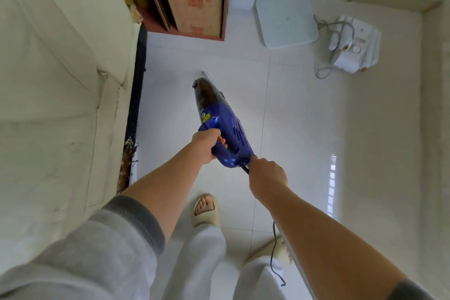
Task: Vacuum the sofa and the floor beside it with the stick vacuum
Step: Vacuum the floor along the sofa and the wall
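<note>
At the centre of the frame our left hand (pixel 207 145) has its fingers curled round the handle of the blue stick vacuum (pixel 220 120), and just to its lower right our right hand (pixel 266 176) is clamped on the black cord (pixel 276 253) where it leaves the vacuum's rear end; the fingers themselves are turned away from us. The cord vanishes behind the right forearm and reappears near the bottom, dangling in front of our trouser leg. The vacuum's body points toward upper centre, over the white tiled floor (pixel 316 129); its tube and floor head are hidden behind the body, so we cannot tell where they touch down. The sofa (pixel 53 80) fills the left side, cut off by the frame edge. A wooden shelf (pixel 185 0) sits at the top, only partly seen. At upper right lie a flat white square object (pixel 286 18) and a white appliance (pixel 353 47) with a tangled lead, neither clear enough to identify.
</note>
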The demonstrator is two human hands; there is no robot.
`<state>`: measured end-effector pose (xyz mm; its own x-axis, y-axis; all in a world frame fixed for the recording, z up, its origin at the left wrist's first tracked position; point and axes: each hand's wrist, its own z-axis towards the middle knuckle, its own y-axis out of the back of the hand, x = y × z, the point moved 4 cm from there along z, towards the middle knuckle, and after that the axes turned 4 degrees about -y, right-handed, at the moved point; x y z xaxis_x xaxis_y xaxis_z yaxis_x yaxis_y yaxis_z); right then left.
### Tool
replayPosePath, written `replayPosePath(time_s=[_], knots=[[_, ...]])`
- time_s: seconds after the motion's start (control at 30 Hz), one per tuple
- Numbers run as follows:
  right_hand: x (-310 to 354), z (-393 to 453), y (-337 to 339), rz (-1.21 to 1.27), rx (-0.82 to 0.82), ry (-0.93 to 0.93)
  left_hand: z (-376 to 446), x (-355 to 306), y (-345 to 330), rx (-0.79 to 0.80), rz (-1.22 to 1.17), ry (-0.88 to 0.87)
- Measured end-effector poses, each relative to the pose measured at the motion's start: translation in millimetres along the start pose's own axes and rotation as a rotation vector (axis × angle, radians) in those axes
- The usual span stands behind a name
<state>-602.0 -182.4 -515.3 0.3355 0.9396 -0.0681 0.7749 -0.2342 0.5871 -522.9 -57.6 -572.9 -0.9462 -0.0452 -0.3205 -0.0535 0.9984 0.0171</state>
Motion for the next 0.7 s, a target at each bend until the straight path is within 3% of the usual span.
replayPosePath(time_s=[0.37, 0.7], knots=[[60, 32, 23, -0.133, -0.051, 0.110, 30, -25, 58, -0.086, -0.133, -0.038], [59, 72, 43, -0.202, -0.080, 0.179, 52, -50, 42, -0.209, -0.188, -0.139]])
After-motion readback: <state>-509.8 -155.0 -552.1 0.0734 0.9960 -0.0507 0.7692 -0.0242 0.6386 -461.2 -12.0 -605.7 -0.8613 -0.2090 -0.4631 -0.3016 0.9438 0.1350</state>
